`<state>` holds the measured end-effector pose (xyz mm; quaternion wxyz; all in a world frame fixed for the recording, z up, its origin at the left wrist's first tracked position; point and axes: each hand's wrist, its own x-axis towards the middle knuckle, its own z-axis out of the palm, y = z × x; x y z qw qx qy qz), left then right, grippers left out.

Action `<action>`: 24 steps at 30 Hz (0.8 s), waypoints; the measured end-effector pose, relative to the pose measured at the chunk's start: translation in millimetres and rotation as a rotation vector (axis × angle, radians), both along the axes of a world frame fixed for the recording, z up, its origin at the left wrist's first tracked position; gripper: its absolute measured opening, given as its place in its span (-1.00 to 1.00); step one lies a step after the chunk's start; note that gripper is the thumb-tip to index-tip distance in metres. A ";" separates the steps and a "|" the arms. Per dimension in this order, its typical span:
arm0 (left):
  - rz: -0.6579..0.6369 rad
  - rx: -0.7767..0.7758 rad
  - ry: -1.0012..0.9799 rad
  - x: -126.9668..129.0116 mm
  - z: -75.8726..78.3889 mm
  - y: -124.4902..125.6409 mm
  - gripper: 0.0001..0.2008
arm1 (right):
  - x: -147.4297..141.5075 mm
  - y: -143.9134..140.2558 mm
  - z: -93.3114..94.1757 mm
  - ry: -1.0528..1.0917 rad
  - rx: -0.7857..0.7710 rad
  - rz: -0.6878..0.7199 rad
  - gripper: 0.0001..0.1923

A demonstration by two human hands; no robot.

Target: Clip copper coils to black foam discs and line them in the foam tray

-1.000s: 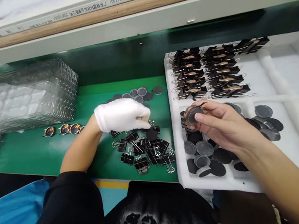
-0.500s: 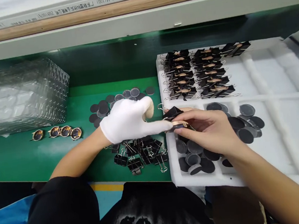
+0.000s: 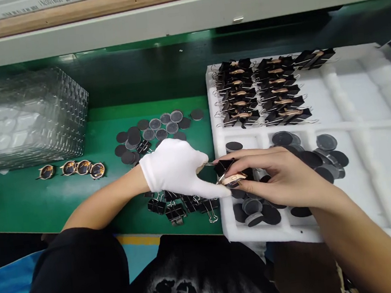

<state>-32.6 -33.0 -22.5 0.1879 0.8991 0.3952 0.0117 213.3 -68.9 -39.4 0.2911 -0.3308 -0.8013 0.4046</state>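
My left hand (image 3: 179, 169), in a white glove, has its fingers and thumb around the wire handles of a black binder clip (image 3: 223, 166) above the front left of the white foam tray (image 3: 229, 229). A gold-coloured watch case (image 3: 233, 179) is pinched between the thumb and fingers of my bare right hand (image 3: 272, 173). The clip is right against the case; whether its jaws have closed on it is hidden by my fingers. Below my left hand lies a pile of black binder clips (image 3: 176, 210) on the green table (image 3: 117, 115).
In the tray stand rows of clipped watch cases (image 3: 239, 93), and loose dark discs (image 3: 270, 214) fill nearer compartments. More discs (image 3: 160, 134) lie on the table. Several gold watch cases (image 3: 83, 167) sit at left, before stacked clear plastic trays (image 3: 30, 118).
My left fingers have come down and right onto the clip's handles. The clip and watch case have tilted and dropped slightly in my right hand. The camera view has shifted a little.
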 end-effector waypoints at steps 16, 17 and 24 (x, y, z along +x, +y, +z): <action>-0.004 -0.179 -0.297 -2.7 -4.0 9.4 -0.47 | 7.1 14.5 -3.3 0.469 -0.471 -0.440 -0.80; 0.006 -0.219 -0.316 -2.5 -4.0 8.5 -0.47 | 6.2 15.6 -4.1 0.488 -0.500 -0.453 -0.78; 0.091 -0.495 -0.299 0.9 9.3 -4.3 -0.47 | 1.7 16.2 -4.7 0.470 -0.534 -0.411 -0.75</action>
